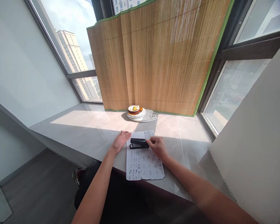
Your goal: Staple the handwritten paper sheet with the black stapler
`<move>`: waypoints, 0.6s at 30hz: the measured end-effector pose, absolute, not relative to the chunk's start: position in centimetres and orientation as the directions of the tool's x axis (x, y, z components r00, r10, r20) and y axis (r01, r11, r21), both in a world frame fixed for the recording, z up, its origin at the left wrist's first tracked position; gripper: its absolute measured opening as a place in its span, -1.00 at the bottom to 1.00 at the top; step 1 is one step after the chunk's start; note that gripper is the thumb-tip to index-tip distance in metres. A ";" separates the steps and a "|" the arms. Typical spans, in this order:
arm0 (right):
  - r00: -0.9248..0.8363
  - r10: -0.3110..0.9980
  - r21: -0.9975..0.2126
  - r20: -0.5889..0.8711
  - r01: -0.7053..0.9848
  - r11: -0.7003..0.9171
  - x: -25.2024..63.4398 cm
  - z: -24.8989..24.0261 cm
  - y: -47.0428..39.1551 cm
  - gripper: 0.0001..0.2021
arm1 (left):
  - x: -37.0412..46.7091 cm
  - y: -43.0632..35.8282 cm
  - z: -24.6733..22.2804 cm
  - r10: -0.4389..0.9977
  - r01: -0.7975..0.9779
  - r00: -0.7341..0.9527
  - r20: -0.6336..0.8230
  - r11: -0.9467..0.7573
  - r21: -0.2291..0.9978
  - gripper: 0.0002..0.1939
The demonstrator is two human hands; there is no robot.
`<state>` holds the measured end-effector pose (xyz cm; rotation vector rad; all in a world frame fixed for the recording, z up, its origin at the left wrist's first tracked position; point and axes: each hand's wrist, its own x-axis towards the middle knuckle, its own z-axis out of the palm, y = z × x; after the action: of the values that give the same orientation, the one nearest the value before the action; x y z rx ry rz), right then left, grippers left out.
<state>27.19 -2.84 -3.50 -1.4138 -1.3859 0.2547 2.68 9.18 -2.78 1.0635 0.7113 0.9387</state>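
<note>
A black stapler (137, 143) lies crosswise over the upper part of a sheet of paper (146, 165) covered in handwriting. My right hand (158, 147) has its fingers closed around the stapler's right end. To the left of the stapler, my left hand (120, 141) rests with its fingers stretched out, the fingertips at the paper's left edge. It holds nothing that I can see. Near the paper's top right corner there is a block of denser writing (148, 133).
Behind the paper, a stack of small plates (136, 115) stands beside an oval white plate (151, 115) on the tiled ledge (79, 140). A bamboo blind (154, 62) hangs behind it. Walls and windows flank the ledge; its front edge is by my legs.
</note>
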 end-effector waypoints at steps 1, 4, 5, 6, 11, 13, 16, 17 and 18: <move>0.296 0.813 -0.770 0.502 0.581 0.264 27.2 -3.6 -2.8 -0.59 | 2.7 9.2 -2.8 0.899 -0.285 0.436 -0.051 0.192 0.939 -0.53; 0.293 0.812 -0.758 0.505 0.600 0.255 27.2 -3.8 -2.7 -0.59 | 2.6 9.3 -2.8 0.904 -0.268 0.423 -0.063 0.191 0.944 -0.51; 0.292 0.810 -0.752 0.509 0.608 0.253 27.2 -3.8 -2.6 -0.59 | 2.6 9.3 -2.8 0.909 -0.264 0.412 -0.059 0.181 0.947 -0.51; 0.293 0.806 -0.746 0.514 0.617 0.251 27.2 -3.8 -2.6 -0.58 | 2.5 9.4 -2.8 0.915 -0.261 0.400 -0.054 0.169 0.950 -0.50; 0.226 0.773 -0.698 0.593 0.623 0.353 27.1 -3.5 -2.8 -0.69 | 2.2 9.5 -2.8 0.911 -0.222 0.412 -0.033 0.135 0.966 -0.47; 0.146 0.786 -0.677 0.600 0.617 0.402 27.0 -3.4 -2.9 -0.82 | 2.3 9.5 -2.8 0.896 -0.186 0.443 -0.029 0.123 0.975 -0.46; -0.001 0.859 -0.639 0.513 0.667 0.382 26.7 -3.5 -3.0 -0.65 | 2.8 9.4 -2.9 0.891 -0.143 0.453 -0.022 0.097 0.985 -0.47; -0.033 0.878 -0.621 0.477 0.695 0.363 26.7 -3.6 -3.1 -0.67 | 2.9 9.4 -2.9 0.893 -0.133 0.450 -0.018 0.088 0.987 -0.47; -0.049 0.889 -0.602 0.456 0.718 0.349 26.6 -3.7 -3.1 -0.72 | 3.1 9.3 -2.9 0.896 -0.126 0.444 -0.014 0.078 0.989 -0.47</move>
<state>26.64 -3.10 -3.71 -1.4174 -1.8117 0.2688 3.07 9.32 -2.93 1.2554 0.7936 0.8996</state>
